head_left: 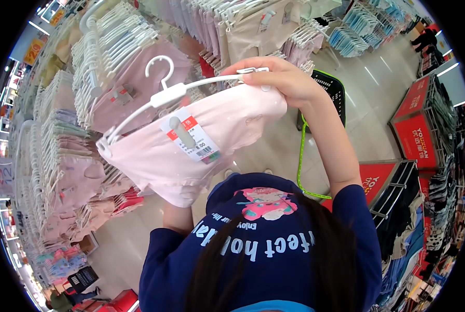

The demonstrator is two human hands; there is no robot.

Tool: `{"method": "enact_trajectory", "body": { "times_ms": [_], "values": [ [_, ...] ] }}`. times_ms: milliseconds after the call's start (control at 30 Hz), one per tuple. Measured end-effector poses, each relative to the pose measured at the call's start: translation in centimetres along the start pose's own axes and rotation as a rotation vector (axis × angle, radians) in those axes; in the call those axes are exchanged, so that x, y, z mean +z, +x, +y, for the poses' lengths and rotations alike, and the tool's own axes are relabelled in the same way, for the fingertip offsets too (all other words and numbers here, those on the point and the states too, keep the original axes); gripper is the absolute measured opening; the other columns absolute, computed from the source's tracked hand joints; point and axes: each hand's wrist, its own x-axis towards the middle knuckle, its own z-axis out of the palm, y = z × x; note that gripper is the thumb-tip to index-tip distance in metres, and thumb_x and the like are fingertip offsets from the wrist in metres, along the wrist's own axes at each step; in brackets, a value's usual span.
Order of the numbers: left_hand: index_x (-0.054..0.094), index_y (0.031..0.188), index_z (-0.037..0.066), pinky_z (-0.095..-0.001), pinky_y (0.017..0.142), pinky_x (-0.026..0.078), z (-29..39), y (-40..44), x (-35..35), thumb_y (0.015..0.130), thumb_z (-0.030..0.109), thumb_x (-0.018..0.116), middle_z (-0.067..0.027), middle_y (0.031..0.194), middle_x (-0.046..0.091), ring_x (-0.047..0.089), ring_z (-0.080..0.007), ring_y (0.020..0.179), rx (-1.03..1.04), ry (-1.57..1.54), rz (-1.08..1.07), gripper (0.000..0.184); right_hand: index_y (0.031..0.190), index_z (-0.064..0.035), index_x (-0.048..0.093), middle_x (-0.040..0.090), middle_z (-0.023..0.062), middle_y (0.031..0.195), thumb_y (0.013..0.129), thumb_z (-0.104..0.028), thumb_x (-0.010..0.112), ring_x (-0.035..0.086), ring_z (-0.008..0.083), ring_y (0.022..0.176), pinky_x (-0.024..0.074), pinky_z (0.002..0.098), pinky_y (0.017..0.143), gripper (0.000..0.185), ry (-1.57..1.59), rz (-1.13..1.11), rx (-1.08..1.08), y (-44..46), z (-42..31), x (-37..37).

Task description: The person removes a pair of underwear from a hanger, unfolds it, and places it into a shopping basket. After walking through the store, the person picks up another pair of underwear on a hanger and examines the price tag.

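Note:
A pair of pale pink underpants (227,125) hangs from a white plastic clip hanger (168,95), tilted up toward the right. My right hand (284,80) is closed on the hanger's right end, with thumb and fingers at the clip and the waistband corner. A price tag (193,138) marked 8.00 with a red band is on the front of the underpants. The hanger's left clip (105,145) grips the other waistband corner. My left forearm (178,216) rises behind the lower part of the underpants, which hide my left hand and its fingers.
Racks of hanging underwear (115,47) stand ahead and to the left. A black basket (330,91) with a bright green rim and a green strap (301,156) is on the floor beyond my right arm. Red-signed clothing bins (414,138) line the right side.

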Motion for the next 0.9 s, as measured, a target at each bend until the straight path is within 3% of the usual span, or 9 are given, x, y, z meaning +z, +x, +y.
{"method": "enact_trajectory", "body": {
  "times_ms": [300,667,833,900],
  "values": [
    [0.028,0.128,0.009,-0.0430,0.097,0.028,-2.9,0.1,-1.3,0.085,0.040,0.037,-0.0104,0.129,0.034,0.035,-0.0270,0.116,-0.045,0.012,0.065,0.054,0.116,0.0052,0.043,0.051,0.0145,0.111,0.079,-0.014,0.051,0.053,0.0172,0.097,0.0422,0.0271,0.084,0.042,0.151,-0.003,-0.016,0.7,0.5,-0.2],
    [0.028,0.128,0.008,-0.0434,0.097,0.029,-4.2,-0.2,-1.5,0.085,0.040,0.036,-0.0104,0.129,0.034,0.036,-0.0273,0.116,-0.043,0.017,0.084,0.054,0.116,0.0068,0.041,0.050,0.0166,0.113,0.077,-0.015,0.052,0.052,0.0185,0.100,0.0417,0.0289,0.085,0.046,0.109,-0.077,-0.065,0.0,-0.7,-0.9],
    [0.028,0.128,0.008,-0.0436,0.096,0.029,-5.6,-2.1,-1.1,0.085,0.041,0.036,-0.0105,0.129,0.034,0.036,-0.0274,0.115,-0.057,0.000,0.096,0.054,0.116,0.0066,0.040,0.058,0.0128,0.091,0.077,-0.013,0.050,0.058,0.0164,0.081,0.0473,0.0274,0.072,0.045,0.087,-0.006,-0.075,-1.4,-2.0,-3.6],
    [0.028,0.128,0.008,-0.0437,0.096,0.029,-5.6,-2.5,-1.1,0.085,0.041,0.036,-0.0105,0.129,0.034,0.036,-0.0274,0.115,-0.054,0.005,0.103,0.054,0.116,0.0064,0.040,0.058,0.0123,0.090,0.077,-0.013,0.050,0.058,0.0159,0.080,0.0475,0.0269,0.070,0.045,0.035,0.037,-0.099,-2.0,-2.7,-4.9]
  ]
}}
